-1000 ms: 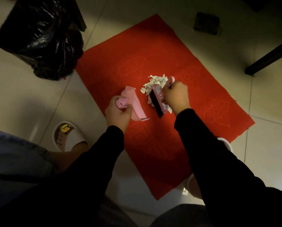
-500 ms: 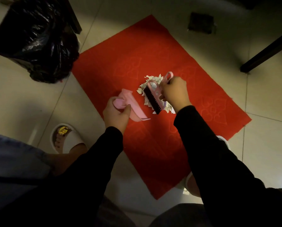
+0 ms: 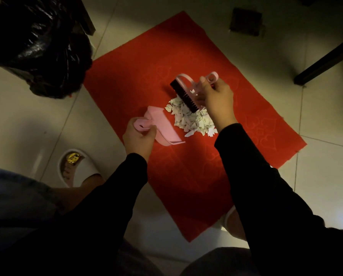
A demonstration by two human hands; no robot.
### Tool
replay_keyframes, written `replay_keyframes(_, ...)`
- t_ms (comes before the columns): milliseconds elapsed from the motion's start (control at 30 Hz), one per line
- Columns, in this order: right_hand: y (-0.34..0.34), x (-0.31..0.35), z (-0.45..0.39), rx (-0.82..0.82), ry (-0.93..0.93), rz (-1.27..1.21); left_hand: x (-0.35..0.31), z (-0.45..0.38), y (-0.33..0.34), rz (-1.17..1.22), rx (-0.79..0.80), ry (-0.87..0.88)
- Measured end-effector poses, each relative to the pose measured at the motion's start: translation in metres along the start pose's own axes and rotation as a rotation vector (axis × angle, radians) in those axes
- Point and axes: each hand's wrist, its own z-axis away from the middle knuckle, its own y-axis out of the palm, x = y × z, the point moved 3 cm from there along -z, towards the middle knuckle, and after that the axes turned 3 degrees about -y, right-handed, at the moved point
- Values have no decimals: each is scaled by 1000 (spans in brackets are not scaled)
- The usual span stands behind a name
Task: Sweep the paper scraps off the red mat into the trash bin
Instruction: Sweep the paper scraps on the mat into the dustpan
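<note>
Since a second ago the right hand (image 3: 216, 98) has carried the brush (image 3: 184, 96) it grips to the far edge of the paper scraps (image 3: 190, 118) heaped mid-mat (image 3: 126, 76). Beside them the left hand (image 3: 138, 138) grips the dustpan (image 3: 162, 129). Off the mat's left corner stands the bin (image 3: 37, 42).

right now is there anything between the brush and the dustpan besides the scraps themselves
Nothing visible. The brush in the right hand sits at the far edge of the paper scraps; the dustpan, held by the left hand, opens toward them with only bare red mat around.
</note>
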Motion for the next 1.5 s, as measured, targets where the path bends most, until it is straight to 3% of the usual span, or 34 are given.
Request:
replay_keyframes(433, -3, -7, -19, -92, 18, -51, 1, -6, 6, 94, 12, -17)
replay_keyframes(700, 6, -18, -37, -43, 42, -122, -7, -13, 7, 75, 25, -4)
replay_keyframes(1133, 30, -39, -45, 65, 98, 171, 0, -16, 4, 113, 70, -25)
replay_keyframes(1500, 26, -27, -32, 86, 87, 259, 1, -21, 5, 126, 74, -14)
